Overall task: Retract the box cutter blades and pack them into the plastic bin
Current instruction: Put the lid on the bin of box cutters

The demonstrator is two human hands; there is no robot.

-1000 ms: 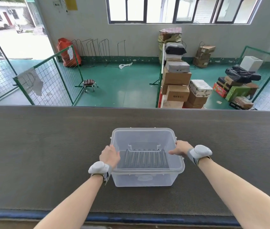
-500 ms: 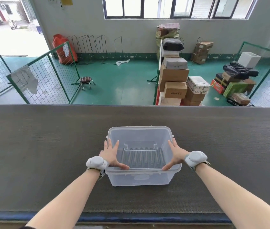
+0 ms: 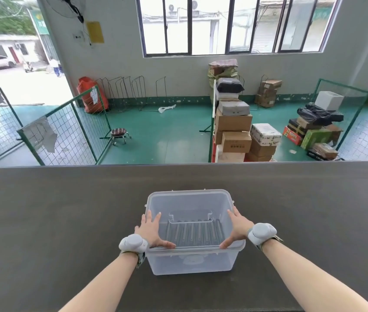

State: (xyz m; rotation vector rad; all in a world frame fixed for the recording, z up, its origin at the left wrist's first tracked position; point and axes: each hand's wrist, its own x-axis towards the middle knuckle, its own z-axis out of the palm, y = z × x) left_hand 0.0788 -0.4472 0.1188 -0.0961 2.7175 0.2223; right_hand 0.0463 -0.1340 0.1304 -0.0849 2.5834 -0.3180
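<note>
While looking down from above, seeing a big room with a green floor [image 3: 167, 131] far below, spreading wide. Piling up there, brown boxes [image 3: 235, 131] beside a green wire fence [image 3: 66, 131]. Closer in, stretching across the whole view, a long dark grey table [image 3: 54, 210]. Sitting on it in the middle, a clear plastic bin [image 3: 192, 264], standing upright with its lid on. Showing through the clear lid, a row of long thin box cutters [image 3: 196, 233], lying flat side by side down in the bin; too blurry to tell about the blades. Reaching in from the bottom, two bare arms, each wearing a round grey band [image 3: 132, 243] at the wrist. Resting flat on the left edge of the lid, the left hand [image 3: 151, 230], fingers spreading out and pointing away, thumb lying along the near edge, not squeezing anything. Resting flat on the right edge of the lid, the right hand [image 3: 237, 228], fingers also spreading out, thumb pointing in along the near edge, not gripping anything either. Sitting tiny on the green floor far off, a small round stool [image 3: 118, 133].
</note>
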